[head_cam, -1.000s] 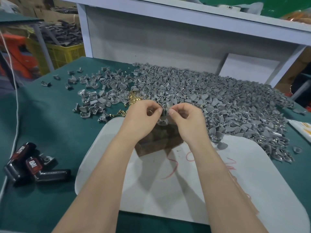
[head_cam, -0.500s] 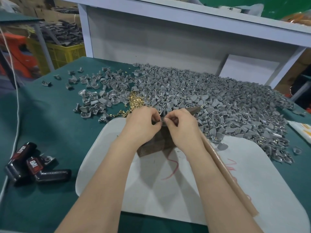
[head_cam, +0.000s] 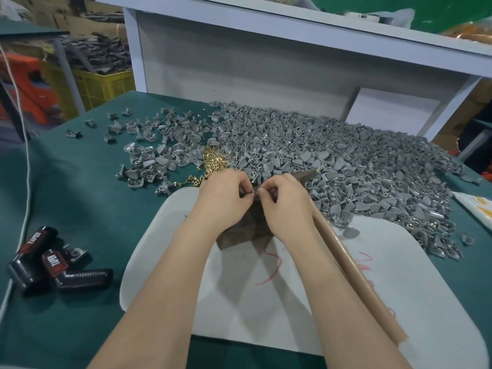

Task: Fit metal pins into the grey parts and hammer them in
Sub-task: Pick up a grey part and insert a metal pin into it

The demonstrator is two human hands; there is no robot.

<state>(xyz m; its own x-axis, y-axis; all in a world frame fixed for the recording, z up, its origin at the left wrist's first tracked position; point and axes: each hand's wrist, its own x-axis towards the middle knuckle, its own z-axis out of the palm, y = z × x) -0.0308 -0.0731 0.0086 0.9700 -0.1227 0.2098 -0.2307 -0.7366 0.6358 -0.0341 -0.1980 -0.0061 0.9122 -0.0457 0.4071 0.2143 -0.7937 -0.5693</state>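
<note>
Black tools (head_cam: 57,265) — yellow crate (head_cam: 102,85)

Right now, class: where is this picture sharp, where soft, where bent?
Head view: left hand, right hand and grey parts fairly sharp; yellow crate behind soft; shelf legs splay from the wide lens; faint arm shadows on the white board.
</note>
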